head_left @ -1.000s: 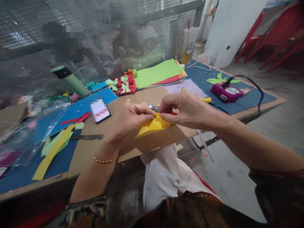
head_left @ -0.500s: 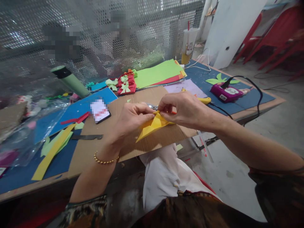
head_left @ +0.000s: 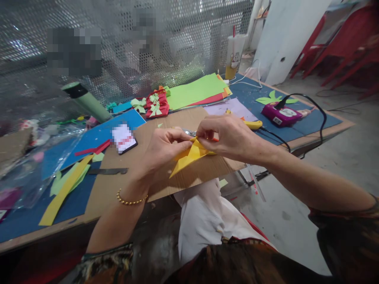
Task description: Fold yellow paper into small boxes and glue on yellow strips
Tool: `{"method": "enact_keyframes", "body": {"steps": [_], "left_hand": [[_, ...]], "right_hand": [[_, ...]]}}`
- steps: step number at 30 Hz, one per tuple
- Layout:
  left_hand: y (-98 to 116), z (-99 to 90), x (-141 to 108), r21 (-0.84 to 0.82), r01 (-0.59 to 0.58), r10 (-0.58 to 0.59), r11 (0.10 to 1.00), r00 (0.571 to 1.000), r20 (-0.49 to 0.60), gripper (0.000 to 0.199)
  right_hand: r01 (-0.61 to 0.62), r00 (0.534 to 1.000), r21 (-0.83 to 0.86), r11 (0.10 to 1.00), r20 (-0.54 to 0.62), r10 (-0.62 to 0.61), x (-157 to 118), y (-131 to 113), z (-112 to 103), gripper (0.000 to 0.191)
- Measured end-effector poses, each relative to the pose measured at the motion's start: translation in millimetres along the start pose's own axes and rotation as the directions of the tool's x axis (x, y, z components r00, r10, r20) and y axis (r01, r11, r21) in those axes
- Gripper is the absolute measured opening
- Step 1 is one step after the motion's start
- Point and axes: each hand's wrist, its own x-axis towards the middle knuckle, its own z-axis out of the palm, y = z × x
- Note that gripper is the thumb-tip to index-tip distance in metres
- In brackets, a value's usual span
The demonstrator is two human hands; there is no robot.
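Note:
A folded yellow paper (head_left: 189,157) is held between my two hands above the brown cardboard (head_left: 118,185). My left hand (head_left: 168,146) pinches its upper left edge between thumb and fingers. On the other side, my right hand (head_left: 226,134) pinches the top of the folds, its fingertips close to the left ones. Scissors (head_left: 189,133) lie just behind the fingertips, partly covered by my right hand. The yellow handle of a corded tool (head_left: 253,125) shows beyond my right wrist. Part of the paper is hidden under my fingers.
A phone (head_left: 124,139), a dark metal blade (head_left: 108,171) and a yellow strip (head_left: 65,193) lie at the left. Behind are a green bottle (head_left: 89,103), red bundles with bows (head_left: 156,103) and green sheets (head_left: 197,90). At the right are a purple power box (head_left: 281,115) and a cup (head_left: 233,59).
Both hands keep their pinch on the yellow paper, with only a very slight shift of the fingers and folds. The view has moved a little.

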Motion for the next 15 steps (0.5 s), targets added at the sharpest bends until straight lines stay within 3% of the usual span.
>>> {"method": "enact_keyframes", "body": {"steps": [15], "left_hand": [[-2.7,-2.8,2.4,-0.022,0.023,-0.023,0.999,1.0,-0.007,0.013]], "right_hand": [[0.044,0.996,0.141,0.989,0.069,-0.055,-2.6,7.1,-10.3,0.021]]}}
